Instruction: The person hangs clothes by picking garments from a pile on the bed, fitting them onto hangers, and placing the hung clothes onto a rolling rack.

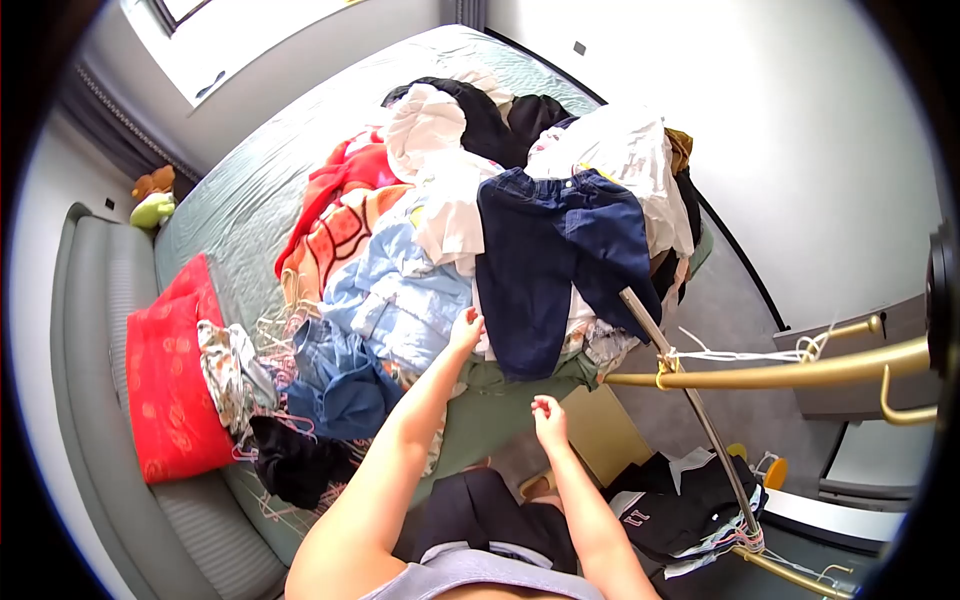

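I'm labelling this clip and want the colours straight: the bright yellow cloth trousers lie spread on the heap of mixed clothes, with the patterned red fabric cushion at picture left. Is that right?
Not quite: the head view shows that the cloth trousers are dark navy blue, not bright yellow. They do lie spread on the heap of mixed clothes, with the patterned red fabric cushion at picture left.

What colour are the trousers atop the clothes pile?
The trousers are dark navy blue, clearest in the head view.
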Demonstrator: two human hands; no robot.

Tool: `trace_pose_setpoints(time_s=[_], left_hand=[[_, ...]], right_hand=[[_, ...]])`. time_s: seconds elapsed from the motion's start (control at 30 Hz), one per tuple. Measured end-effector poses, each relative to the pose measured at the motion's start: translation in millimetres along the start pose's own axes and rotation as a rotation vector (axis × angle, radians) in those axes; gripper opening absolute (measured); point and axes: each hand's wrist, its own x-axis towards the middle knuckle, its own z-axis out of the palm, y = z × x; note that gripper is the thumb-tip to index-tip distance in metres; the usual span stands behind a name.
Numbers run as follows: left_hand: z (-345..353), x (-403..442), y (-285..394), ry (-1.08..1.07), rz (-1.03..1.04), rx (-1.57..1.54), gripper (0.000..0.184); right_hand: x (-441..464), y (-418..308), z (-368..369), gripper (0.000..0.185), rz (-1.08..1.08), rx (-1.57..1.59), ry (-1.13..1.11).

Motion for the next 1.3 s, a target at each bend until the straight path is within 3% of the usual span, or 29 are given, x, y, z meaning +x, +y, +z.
trace_pose_setpoints(time_s=[0.1, 0.2, 0.3, 0.37, 0.43, 0.5, 0.57, 0.73, 0.77, 0.83, 0.9, 0.93, 0.97, 1.03, 1.07, 1.17, 1.23, 1.3], left_hand=[[21, 28, 33, 0.027, -0.149, 0.048, 0.048], [32, 48, 41, -0.058, -0.137, 0.051, 0.047], [32, 63, 35, -0.052, -0.132, 0.036, 0.032], [31, 48, 30, 0.114, 0.124, 0.059, 0.030], [19, 22, 24, 0.142, 0.240, 0.003, 0.028], [5, -21, 21, 0.293, 0.473, 0.168, 0.029], [-17, -94, 48, 0.342, 0.433, 0.160, 0.026], [-88, -189, 28, 0.793, 0.634, 0.296, 0.015], [-99, -208, 29, 0.806, 0.646, 0.332, 0.014], [-110, -235, 37, 0.712, 0.768, 0.341, 0.013], [-104, -258, 34, 0.458, 0.841, 0.266, 0.011], [-97, -273, 30, 0.293, 0.717, 0.193, 0.011], [-88, -288, 26, 0.130, 0.594, 0.116, 0.013], [-76, -313, 25, -0.122, 0.590, 0.231, 0.016], [-77, -316, 5, -0.224, 0.359, 0.200, 0.021], [-70, -323, -6, 0.234, 0.232, -0.223, 0.028], [-82, -318, -4, 0.412, 0.072, -0.401, 0.047], [-99, -318, 3, 0.164, -0.078, -1.037, 0.048]], right_hand=[[-8, -2, 8, 0.020, 0.074, 0.031, -0.015], [-16, -6, 7, 0.021, 0.147, -0.007, -0.037], [-13, -5, 8, 0.020, 0.130, -0.007, -0.048], [-9, -2, 9, 0.020, 0.119, 0.026, -0.057], [-1, -11, 9, 0.018, 0.129, 0.021, -0.062], [10, -19, 12, 0.019, 0.117, 0.056, -0.061], [24, -29, 20, 0.021, 0.062, 0.025, -0.053], [42, -54, 41, 0.025, 0.001, 0.109, -0.241], [39, -65, 42, 0.026, 0.026, 0.130, -0.284], [35, -83, 50, 0.037, 0.202, 0.250, -0.452], [22, -108, 55, 0.048, 0.424, 0.430, -0.580], [16, -118, 57, 0.068, 0.495, 0.542, -0.650], [11, -122, 62, 0.070, 0.478, 0.521, -0.653], [0, -126, 70, 0.075, 0.441, 0.484, -0.655], [-1, -107, 76, 0.068, 0.084, 0.299, -0.601], [-24, -105, 66, 0.061, -0.167, 0.236, -0.800], [-54, -112, 52, 0.057, -0.380, 0.179, -0.978], [-89, -106, 39, 0.054, -0.686, -0.002, -1.100]])
